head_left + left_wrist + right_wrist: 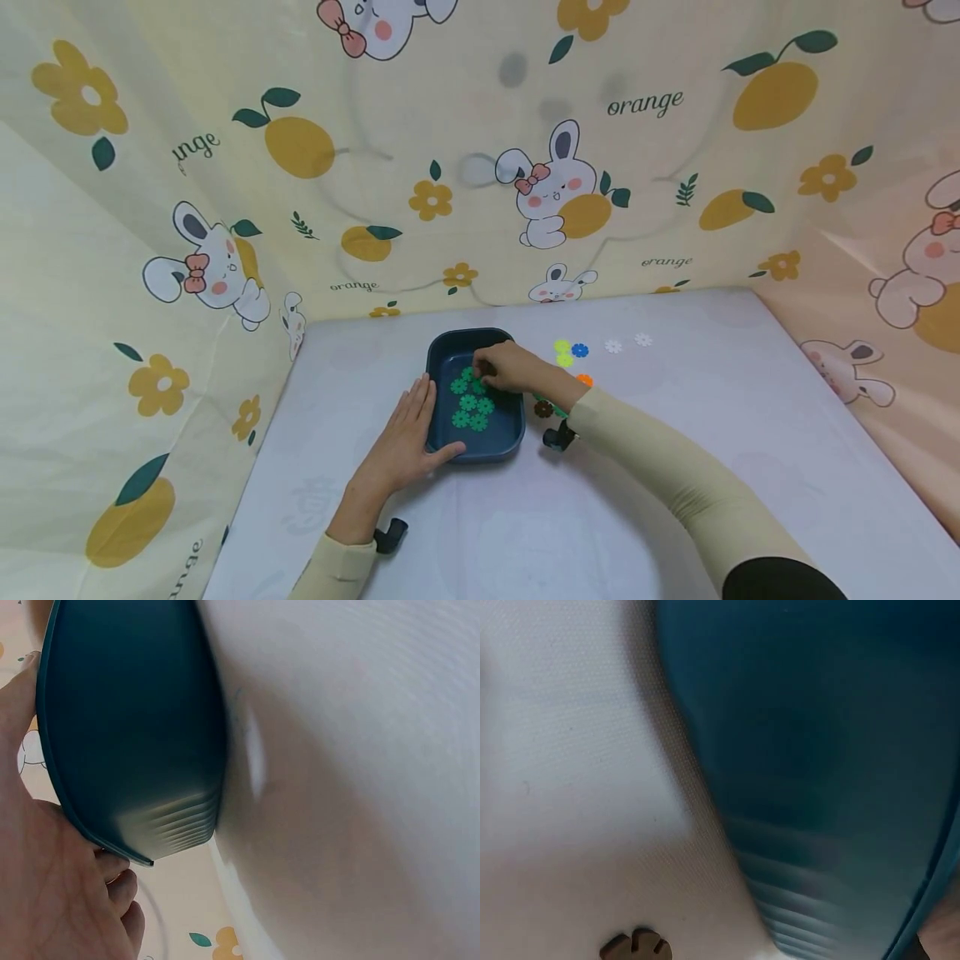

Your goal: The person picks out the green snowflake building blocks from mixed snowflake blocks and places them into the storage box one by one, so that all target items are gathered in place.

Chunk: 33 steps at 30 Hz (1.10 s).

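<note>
My left hand (401,437) lies straight-fingered along the tray (453,352), with green flowers (467,403) on its floor. My right hand (510,367) curls over them; whether it pinches one, I cannot tell. Drawn back too low, it could jolt the tray or scatter the brown flower (543,409) just outside on the tabletop (712,383).

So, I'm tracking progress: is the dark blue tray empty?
Not empty, not full: several green flower-shaped pieces lie inside the tray, with bare floor showing around them.
</note>
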Tool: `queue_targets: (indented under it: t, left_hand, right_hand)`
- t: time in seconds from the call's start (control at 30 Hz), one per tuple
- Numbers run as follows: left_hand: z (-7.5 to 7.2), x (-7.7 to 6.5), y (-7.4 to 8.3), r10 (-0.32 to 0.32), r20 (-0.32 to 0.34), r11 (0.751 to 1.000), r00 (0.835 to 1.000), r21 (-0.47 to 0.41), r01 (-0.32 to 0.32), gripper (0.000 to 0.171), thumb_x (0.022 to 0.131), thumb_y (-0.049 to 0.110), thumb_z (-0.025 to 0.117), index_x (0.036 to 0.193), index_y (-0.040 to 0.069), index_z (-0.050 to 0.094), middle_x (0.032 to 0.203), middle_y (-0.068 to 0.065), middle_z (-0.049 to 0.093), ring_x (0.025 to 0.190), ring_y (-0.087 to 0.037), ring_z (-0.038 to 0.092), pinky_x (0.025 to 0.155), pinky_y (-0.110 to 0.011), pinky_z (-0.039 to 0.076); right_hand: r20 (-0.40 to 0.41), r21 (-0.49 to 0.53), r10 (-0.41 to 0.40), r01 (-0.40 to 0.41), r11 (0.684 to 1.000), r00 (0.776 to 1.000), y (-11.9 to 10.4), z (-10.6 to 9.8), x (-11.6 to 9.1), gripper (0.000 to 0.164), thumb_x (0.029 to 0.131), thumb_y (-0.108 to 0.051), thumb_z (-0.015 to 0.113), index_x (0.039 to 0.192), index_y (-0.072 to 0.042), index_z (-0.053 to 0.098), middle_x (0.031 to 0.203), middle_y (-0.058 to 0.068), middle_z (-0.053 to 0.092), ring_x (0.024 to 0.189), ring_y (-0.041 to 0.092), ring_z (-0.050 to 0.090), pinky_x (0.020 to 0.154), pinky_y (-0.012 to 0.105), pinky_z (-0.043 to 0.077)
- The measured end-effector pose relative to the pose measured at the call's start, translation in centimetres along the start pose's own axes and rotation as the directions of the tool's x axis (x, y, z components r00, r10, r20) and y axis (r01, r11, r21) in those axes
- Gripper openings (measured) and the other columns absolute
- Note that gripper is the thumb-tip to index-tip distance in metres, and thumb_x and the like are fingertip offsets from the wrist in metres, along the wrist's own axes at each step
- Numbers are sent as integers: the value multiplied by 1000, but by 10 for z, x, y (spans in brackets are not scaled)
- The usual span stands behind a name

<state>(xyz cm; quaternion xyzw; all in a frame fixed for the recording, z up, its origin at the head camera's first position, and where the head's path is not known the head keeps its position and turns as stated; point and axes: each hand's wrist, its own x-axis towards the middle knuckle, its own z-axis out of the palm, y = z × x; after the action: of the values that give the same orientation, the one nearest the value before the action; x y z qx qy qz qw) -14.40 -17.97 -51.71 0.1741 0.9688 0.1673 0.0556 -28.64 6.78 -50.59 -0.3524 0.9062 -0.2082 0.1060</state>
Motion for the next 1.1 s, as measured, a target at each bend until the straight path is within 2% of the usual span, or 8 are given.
queue_targets:
  t: [0.07,0.23,0.43,0.63,0.8,1.1]
  left_hand:
    - [0,0,0,-5,4,1000,1000,2,5,119,97,78,58,172,6,0,181,-8,-8,167,-24,-4,136,-46,5]
    - [1,0,0,-14,11,1000,1000,4,14,119,97,77,59,172,7,-3,180,-6,-10,167,-23,-6,136,-44,3]
    - [2,0,1,-5,-25,1000,1000,-19,4,118,96,73,65,172,4,5,181,-10,-2,168,-25,-1,136,-48,8]
    - [3,1,1,-19,-21,1000,1000,-11,19,118,96,73,64,173,6,4,181,-9,-4,168,-25,-2,136,-47,7]
    - [2,0,1,-18,-13,1000,1000,-21,18,119,96,74,64,172,6,3,181,-8,-5,168,-25,-3,136,-46,5]
    - [1,0,2,-9,-16,1000,1000,-18,9,118,97,73,64,172,5,2,181,-9,-5,167,-26,-2,136,-47,5]
  right_hand:
    - [-1,32,-3,3,999,1000,0,-2,-1,9,103,-12,74,111,-11,71,103,-2,72,93,14,64,90,35,60]
    - [-16,114,-20,22,993,1000,4,-10,-10,11,105,-12,70,115,-7,71,106,-1,69,93,15,62,86,33,58]
    - [-89,213,-38,56,975,995,11,-29,-29,13,106,-13,70,117,-6,70,104,-2,71,92,13,65,84,32,60]
    - [-160,215,-49,83,973,986,21,-42,-48,10,104,-12,72,114,-10,70,101,-4,71,91,13,64,85,36,59]
    - [-171,198,-8,43,979,985,36,-45,-63,11,103,-13,75,113,-10,71,97,-5,68,87,15,60,79,35,55]
    - [-113,221,85,-59,974,990,63,-41,-90,16,100,-9,76,115,-4,71,100,-1,69,92,20,62,79,31,58]
